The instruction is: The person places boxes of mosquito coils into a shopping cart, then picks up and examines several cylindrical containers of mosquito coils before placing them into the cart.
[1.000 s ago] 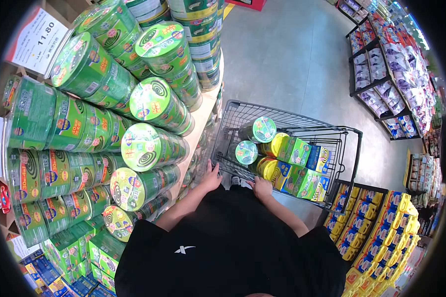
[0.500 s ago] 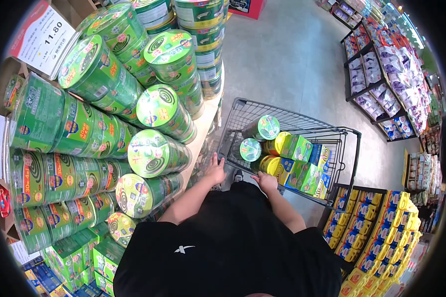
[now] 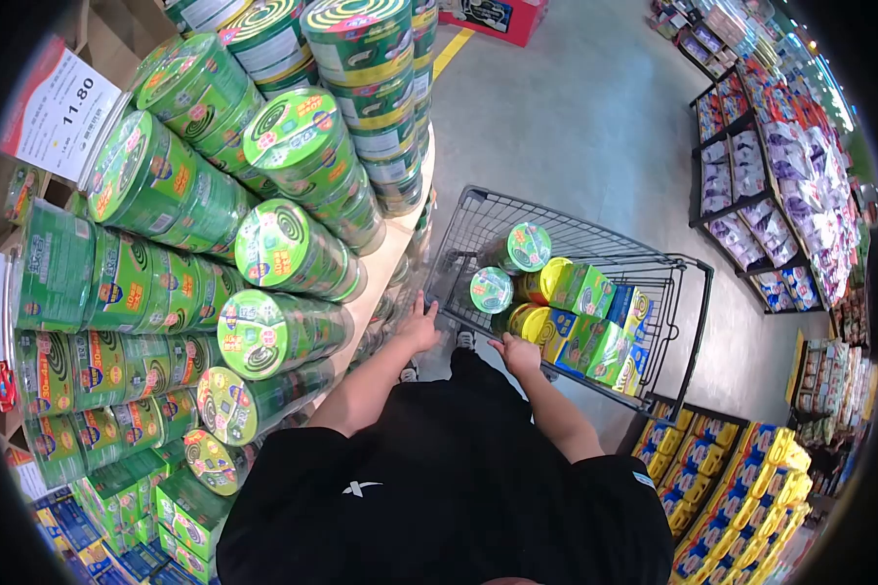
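While the person is standing close behind the shopping cart [image 3: 700,292], both hands are closing on its near edge. The left hand [image 3: 419,327] is gripping the near left corner. The right hand [image 3: 517,353] is gripping the near rail a little further along. The fingers of each are curling over the bar and holding nothing else.

The cart is sitting on the grey floor [image 3: 576,117]. It is just beside the tall display of green mosquito-coil packs [image 3: 283,244] on the person's left, under a price card [image 3: 63,102]. The yellow and blue cartons [image 3: 751,468] stacked at the lower right are standing a little apart from it.

Inside, two green-lidded round tins [image 3: 527,246] are lying on their sides toward the left wall. Yellow-lidded tins [image 3: 554,278] are lying next to them, and green boxes [image 3: 590,292] and a blue and yellow box [image 3: 637,310] are filling the near right corner.

The cart is looking stiff and fairly light, being open wire all round (its wheels are hidden under the basket). It is probably going to roll readily on this smooth floor. The load is loose, so the round tins are likely to roll and knock about if the cart is swung sharply.

The near rail, with one hand toward each corner, is the sound place to hold it. The thin wire walls are offering a poorer grip. The tight gap along the display on the left is calling for care.
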Demonstrator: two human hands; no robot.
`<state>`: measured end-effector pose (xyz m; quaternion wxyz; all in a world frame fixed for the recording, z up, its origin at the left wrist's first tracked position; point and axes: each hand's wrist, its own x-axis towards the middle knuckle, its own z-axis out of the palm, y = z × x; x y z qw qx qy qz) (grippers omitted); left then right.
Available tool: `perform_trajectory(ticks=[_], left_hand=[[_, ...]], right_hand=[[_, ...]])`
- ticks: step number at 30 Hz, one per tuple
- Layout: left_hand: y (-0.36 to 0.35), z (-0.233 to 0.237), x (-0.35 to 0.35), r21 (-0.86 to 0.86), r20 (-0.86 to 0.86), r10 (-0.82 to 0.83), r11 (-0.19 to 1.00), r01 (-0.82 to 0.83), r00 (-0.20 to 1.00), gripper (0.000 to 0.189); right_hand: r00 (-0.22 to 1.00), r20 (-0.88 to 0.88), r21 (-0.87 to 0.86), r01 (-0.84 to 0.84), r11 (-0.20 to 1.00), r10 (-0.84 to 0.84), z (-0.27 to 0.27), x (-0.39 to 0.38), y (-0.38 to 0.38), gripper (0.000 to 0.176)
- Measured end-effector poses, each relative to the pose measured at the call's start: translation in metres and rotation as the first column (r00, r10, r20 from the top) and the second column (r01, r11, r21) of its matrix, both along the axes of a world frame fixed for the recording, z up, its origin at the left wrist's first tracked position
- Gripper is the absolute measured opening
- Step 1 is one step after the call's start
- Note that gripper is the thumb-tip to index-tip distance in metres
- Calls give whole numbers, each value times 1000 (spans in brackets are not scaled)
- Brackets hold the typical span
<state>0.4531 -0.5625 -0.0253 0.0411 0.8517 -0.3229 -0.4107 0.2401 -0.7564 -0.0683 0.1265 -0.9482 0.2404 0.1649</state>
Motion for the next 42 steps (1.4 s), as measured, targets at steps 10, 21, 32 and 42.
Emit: perform_trajectory(ticks=[10,21,32,42], left_hand=[[-52,2,9,6,14,95,995,-95,995,80],[-64,19,0,-212,90,260,948,-237,961,74],[-12,265,95,-918,388,904,362,162,180,71],[14,289,172,-933,266,905,328,-146,331,92]], right_hand=[[998,-37,65,-47,997,49,5,24,-61,59],[995,-34,66,-94,993,96,0,34,-87,58],[995,-44,48,-87,995,89,2,42,-87,62],[978,-206,220,26,975,20,10,50,-87,71]])
